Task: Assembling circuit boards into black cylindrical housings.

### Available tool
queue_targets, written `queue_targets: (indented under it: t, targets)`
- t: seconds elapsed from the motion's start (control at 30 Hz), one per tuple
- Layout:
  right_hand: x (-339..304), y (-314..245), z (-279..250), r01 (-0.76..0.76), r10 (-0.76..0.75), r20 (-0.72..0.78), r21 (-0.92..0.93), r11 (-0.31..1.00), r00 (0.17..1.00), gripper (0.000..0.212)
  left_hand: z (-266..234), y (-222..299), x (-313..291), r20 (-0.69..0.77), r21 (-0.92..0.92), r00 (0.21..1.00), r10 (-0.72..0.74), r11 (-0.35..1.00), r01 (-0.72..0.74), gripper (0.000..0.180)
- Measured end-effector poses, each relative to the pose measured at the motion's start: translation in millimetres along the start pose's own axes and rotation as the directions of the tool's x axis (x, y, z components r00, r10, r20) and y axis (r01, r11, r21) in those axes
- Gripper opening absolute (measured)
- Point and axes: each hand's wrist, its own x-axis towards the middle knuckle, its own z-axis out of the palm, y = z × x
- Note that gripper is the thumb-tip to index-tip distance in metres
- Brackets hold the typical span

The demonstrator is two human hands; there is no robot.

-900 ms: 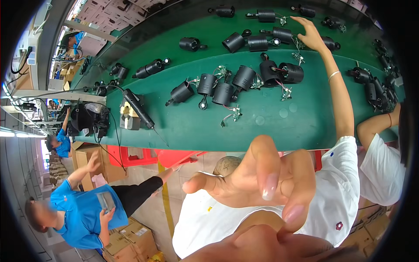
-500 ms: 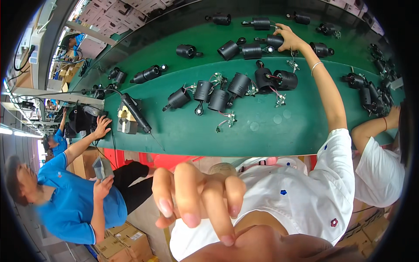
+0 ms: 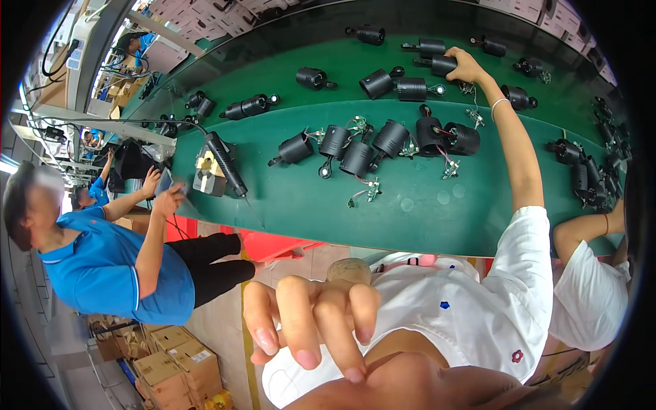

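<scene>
At the far side of the green bench, my right hand (image 3: 467, 68) has its fingers closed round the end of a black cylindrical housing (image 3: 443, 65). Wires and a small circuit board (image 3: 474, 117) dangle below that hand. Close to the camera, my left hand (image 3: 311, 324) hangs with loosely bent fingers apart, and nothing shows in it. Between my hands and the bench's near edge, more black housings (image 3: 357, 158) lie in a cluster, several with small green boards (image 3: 372, 190) on wires.
An electric screwdriver (image 3: 225, 164) with a long thin bit rests beside a metal-and-tan block (image 3: 208, 172) at the left. More housings (image 3: 593, 176) are heaped at the right, by another person's arm (image 3: 581, 229). A co-worker in blue (image 3: 123, 266) stands left, above cardboard boxes (image 3: 179, 365).
My right hand's fingers have closed further round the housing. The view has shifted slightly. The co-worker in blue has raised the grey object and brought both hands near it.
</scene>
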Motion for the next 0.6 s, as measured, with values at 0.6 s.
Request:
queue_targets:
  t: [0.6]
  targets:
    - [-203.9,-95.6,-74.7,-0.199,0.285,-0.159,0.412,0.889,0.945,0.058,-16.8,-3.2,3.0,-0.006,-0.028,0.998,-0.065,0.998,0.065,0.029]
